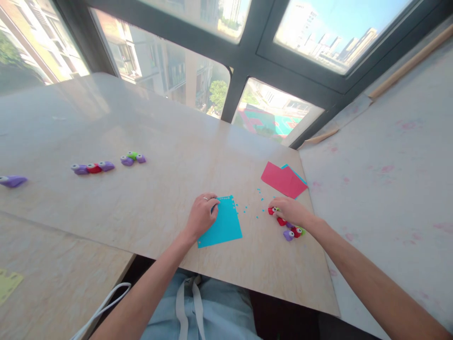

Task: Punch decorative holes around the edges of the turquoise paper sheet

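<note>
A blue sheet of paper (223, 224) lies on the table, with small punched holes along its top and right edges. My left hand (204, 213) is closed at its upper left corner, fingers curled and thumb against the paper. To the right, my right hand (288, 210) pinches a small red craft punch (272, 210) at table height. Below that hand sit more craft punches, among them a purple one (289, 235) and a red one (296, 232), partly overlapping. Tiny blue paper bits (245, 209) are scattered between the sheet and my right hand.
Red paper pieces (283, 179) lie over a blue one near the wall (385, 189). Farther left stand punches in groups: purple and red (94, 168), purple and green (132, 157), and a lone purple one (13, 181). A yellow punched sheet (9, 284) and white cable (102, 307) are lower left.
</note>
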A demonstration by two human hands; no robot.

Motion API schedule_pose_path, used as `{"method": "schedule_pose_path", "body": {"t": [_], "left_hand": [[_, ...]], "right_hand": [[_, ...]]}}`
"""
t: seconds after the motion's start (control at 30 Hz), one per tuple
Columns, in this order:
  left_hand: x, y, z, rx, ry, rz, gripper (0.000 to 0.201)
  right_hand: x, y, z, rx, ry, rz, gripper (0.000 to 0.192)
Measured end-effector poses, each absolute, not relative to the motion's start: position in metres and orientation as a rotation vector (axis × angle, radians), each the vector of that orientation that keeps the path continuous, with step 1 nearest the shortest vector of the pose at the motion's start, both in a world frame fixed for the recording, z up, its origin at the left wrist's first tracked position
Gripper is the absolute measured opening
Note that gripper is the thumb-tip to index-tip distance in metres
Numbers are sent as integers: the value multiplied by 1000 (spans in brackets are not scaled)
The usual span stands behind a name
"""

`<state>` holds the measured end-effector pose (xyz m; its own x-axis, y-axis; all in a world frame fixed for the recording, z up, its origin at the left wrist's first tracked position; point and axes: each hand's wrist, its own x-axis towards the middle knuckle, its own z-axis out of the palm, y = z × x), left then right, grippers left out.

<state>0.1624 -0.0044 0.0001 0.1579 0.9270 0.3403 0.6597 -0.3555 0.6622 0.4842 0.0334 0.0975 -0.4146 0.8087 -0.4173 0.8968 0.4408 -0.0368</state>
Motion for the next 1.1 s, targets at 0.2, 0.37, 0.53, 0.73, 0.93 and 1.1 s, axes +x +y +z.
{"method": "schedule_pose_path", "body": {"t": [0.2,0.37,0.53,0.73,0.93,1.1], "left_hand": [[157,-7,-1,2026,1493,1038,19],[151,-8,2,1886,1478,1034,19],[142,-11,9,1733,1474,1050,19],[117,-12,17,1566,1651,1148,20],[61,3,21,1229,2137,1369,21],[9,24,23,993,2365,1468,39]], "right_hand": [[493,37,112,1668,2536,-521,24],[484,17,116,1893,2681,-745,24],[454,-24,82,1902,2901,-944,25],[424,-58,39,1743,2998,-1272,24],[420,-64,14,1937,3117,-1184,20],[415,-67,6,2025,3203,-943,25]]}}
